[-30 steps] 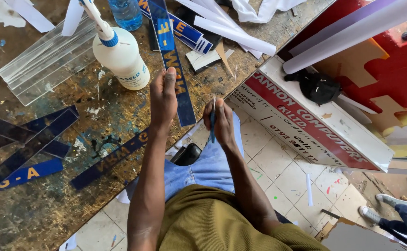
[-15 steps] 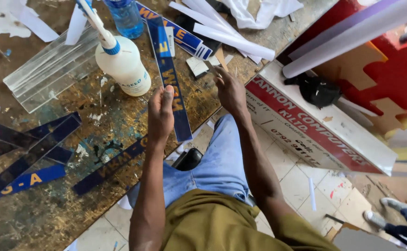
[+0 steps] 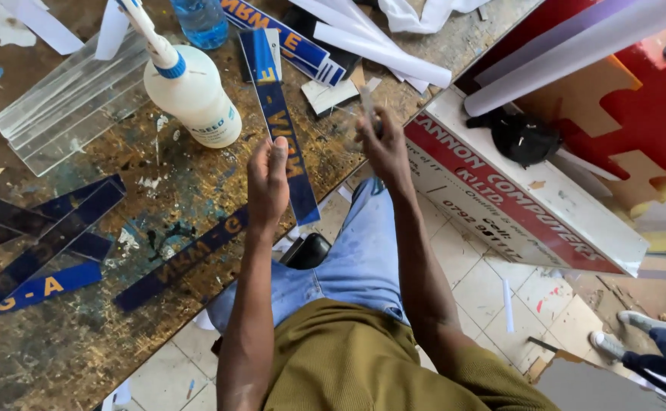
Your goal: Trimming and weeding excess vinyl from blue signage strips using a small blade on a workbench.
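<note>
The left hand (image 3: 268,179) is pinching a long dark blue strip (image 3: 283,129) with yellow letters. The fingers are pressing together on its side, close to its near end, so it is not sliding. The strip is lying on the workbench (image 3: 82,358) and pointing away from the person. Its near end is sticking out a little past the front edge of the workbench, and that is making it easy to grab.

The right hand (image 3: 382,141) is up in the air, just past the front edge of the workbench and near the strip. It is closing around something thin and pale (image 3: 366,99). That thing is blurry, so I cannot tell what it is.

A white glue bottle (image 3: 192,87) with a blue collar is standing just to the left of the strip, close enough to reach. Clear plastic pieces (image 3: 66,106) are lying near the far left corner. More blue strips (image 3: 44,243) are lying spread out near the left edge, each with its own room. White rolled sheets (image 3: 378,49) are resting by the far edge. A red and white sign board (image 3: 515,198) is leaning on the floor beside the workbench.
</note>
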